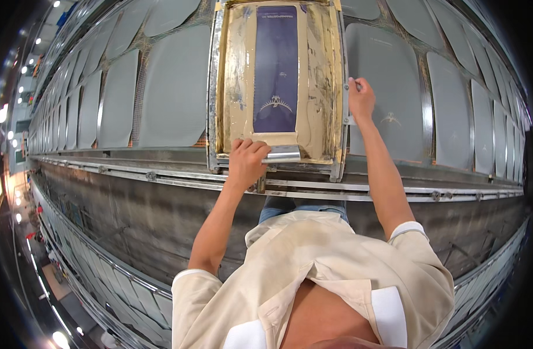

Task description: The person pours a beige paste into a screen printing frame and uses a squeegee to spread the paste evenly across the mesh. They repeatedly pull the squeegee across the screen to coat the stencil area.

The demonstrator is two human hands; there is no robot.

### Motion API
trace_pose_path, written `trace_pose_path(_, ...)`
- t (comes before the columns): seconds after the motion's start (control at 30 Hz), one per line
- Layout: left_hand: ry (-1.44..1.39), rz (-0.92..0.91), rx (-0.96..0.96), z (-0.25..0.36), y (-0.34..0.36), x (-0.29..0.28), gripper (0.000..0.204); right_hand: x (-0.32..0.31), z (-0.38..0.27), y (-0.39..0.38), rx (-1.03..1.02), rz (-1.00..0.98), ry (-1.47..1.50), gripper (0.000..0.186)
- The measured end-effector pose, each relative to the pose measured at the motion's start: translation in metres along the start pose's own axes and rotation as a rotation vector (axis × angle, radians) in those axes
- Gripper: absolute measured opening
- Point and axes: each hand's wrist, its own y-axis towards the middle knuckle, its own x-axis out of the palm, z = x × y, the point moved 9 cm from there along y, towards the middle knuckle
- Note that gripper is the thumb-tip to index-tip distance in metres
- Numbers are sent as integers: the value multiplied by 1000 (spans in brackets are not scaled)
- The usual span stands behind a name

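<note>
A screen printing frame (342,70) lies in front of me, its mesh smeared with beige ink around a dark purple panel (276,70) bearing a pale sunburst design. My left hand (247,164) is closed on one end of a metal-backed squeegee (284,153), which lies across the frame's near end. At the frame's right side my right hand (361,100) is closed with the fingers curled at its edge, gripping the side rail. A small metal bracket sticks out just below that hand. What exactly sits inside the right fingers is partly hidden.
Grey cut fabric panels (176,87) lie in rows on the long table to both sides; one panel (390,99) right of the frame carries a faint sunburst print. A metal rail (313,193) runs along the table's near edge. Behind me is another long table (132,296).
</note>
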Motion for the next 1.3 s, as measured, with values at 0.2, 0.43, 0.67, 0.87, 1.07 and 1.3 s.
trace_pose_path(0.2, 21, 39, 61, -11, -13, 9, 36, 6, 9, 1, 68, 18, -175, 31)
trace_pose_path(0.43, 109, 115, 133, -76, 103, 25, 37, 14, 12, 5, 64, -58, -363, 31)
trace_pose_path(0.67, 181, 163, 207, -175, 325, 42, 30, 75, -96, 101, -292, -263, -315, 42)
trace_pose_path(0.87, 25, -150, 90, -216, 434, 47, 31, 206, -196, 203, -611, -679, -482, 43)
trace_pose_path(1.07, -1, -194, 9, -238, 464, 69, 36, 266, -176, 239, -725, -594, -645, 32)
trace_pose_path(1.3, -25, -202, 19, -204, 382, 68, 33, 250, -147, 163, -667, -701, -663, 37)
